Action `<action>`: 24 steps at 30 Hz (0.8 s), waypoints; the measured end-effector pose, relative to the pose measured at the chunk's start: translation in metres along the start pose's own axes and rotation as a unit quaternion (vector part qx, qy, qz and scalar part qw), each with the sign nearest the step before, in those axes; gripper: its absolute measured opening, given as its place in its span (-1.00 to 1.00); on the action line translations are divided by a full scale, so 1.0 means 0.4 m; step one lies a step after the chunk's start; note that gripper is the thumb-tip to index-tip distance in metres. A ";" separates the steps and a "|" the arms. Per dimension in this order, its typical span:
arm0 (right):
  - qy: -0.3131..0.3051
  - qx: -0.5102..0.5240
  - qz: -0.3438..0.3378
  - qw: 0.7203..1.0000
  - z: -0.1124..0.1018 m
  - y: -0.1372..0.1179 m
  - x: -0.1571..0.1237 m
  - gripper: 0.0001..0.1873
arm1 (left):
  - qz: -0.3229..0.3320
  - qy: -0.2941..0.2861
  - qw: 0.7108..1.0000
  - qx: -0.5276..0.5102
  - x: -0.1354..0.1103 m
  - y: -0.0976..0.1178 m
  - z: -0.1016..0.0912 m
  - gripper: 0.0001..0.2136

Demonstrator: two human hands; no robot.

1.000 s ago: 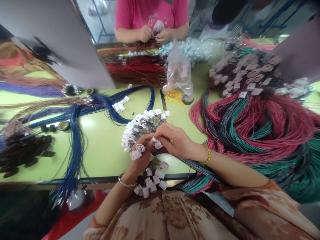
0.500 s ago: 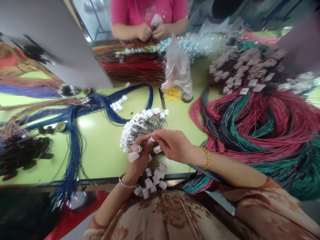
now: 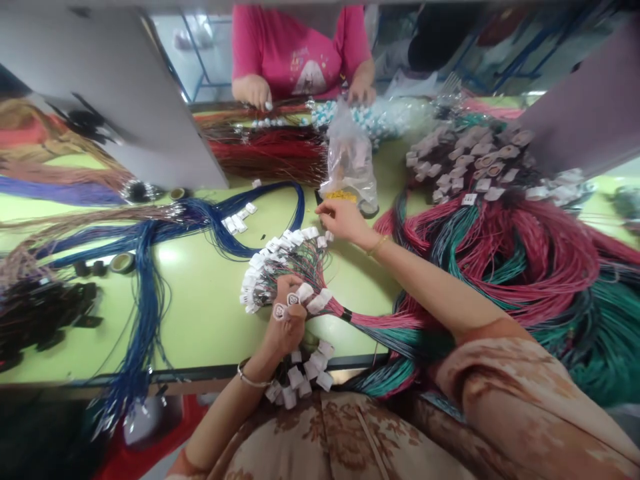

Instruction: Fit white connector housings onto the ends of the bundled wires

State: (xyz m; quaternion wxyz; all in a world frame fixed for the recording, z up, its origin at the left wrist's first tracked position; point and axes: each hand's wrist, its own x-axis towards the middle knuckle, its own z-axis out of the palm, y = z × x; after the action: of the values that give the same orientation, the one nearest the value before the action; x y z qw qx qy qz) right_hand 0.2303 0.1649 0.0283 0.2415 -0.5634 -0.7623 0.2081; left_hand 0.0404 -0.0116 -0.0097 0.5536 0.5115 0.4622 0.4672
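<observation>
My left hand (image 3: 289, 319) is closed round a few white connectors (image 3: 316, 303) on wires, some poking out between its fingers. Beyond it, a fan of white connectors (image 3: 260, 263) on thin wires lies on the table. The wires gather into a pink, green and black bundle (image 3: 373, 321) bound with black tape. My right hand (image 3: 345, 221) reaches forward, fingertips pinched, just in front of a pile of small yellow pieces (image 3: 341, 195); whatever the pinch holds is too small to make out. More white connectors (image 3: 300, 379) hang at the table's front edge.
A clear plastic bag (image 3: 353, 157) stands behind the yellow pieces. Blue wires (image 3: 150, 267) lie left, and a large pink and green wire heap (image 3: 515, 260) fills the right. Across the table, a person in a pink shirt (image 3: 305, 57) works beside red wires (image 3: 265, 153).
My right hand has left my left hand and moved forward to the yellow pieces. My left hand keeps hold of the connectors. The other person's hands have moved apart.
</observation>
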 end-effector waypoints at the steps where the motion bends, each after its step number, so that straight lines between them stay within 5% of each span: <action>1: -0.012 -0.024 0.010 1.000 0.013 0.011 0.033 -0.73 | -0.002 0.001 1.000 -0.003 -0.003 -0.002 0.002 -0.65; 7: -0.032 -0.053 0.016 0.998 0.083 0.030 0.127 -0.80 | -0.040 0.008 0.996 0.082 0.001 0.028 -0.008 -0.59; 11: -0.030 -0.037 -0.003 0.999 0.073 0.041 0.118 -0.87 | -0.039 0.021 0.997 0.059 0.005 0.048 -0.007 -0.55; 14: -0.014 0.100 0.010 0.995 0.048 0.035 0.071 -0.91 | -0.059 0.034 0.998 -0.010 0.003 0.055 0.003 -0.55; 18: -0.048 0.402 0.042 0.914 0.014 -0.014 -0.038 -0.75 | -0.067 0.025 0.996 -0.057 -0.001 0.053 0.004 -0.60; 24: -0.154 0.563 0.121 0.803 -0.004 -0.086 -0.184 -0.62 | -0.031 -0.001 0.999 -0.021 0.007 0.035 -0.019 -0.66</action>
State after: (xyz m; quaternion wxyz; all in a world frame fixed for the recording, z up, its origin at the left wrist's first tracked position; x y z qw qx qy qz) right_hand 0.2234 0.0849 0.0400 0.3688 -0.3764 -0.4640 0.7120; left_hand 0.0329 -0.0073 0.0038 0.5788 0.4854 0.4677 0.4589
